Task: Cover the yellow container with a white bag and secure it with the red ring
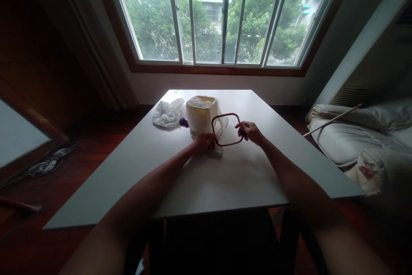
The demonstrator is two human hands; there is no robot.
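Pale table [231, 176] supporting everything. Container [197, 116] standing toward far side, loose white film [222, 126] draping its right; film could be snagging on frame if hands swing closer. Crumpled bag [167, 114] lying left of container. Frame [228, 114] showing near container's front right, raised between hands: thin, reddish-brown, rounded corners, open middle. Left hand [203, 142] pinching lower left corner, right hand [250, 131] pinching right side; either pinch loosening, frame could be tilting or dropping. Purple item [183, 122] lying beside bag.

Window [225, 22], trees [257, 9], thin stick [331, 121], pale padding [357, 135]
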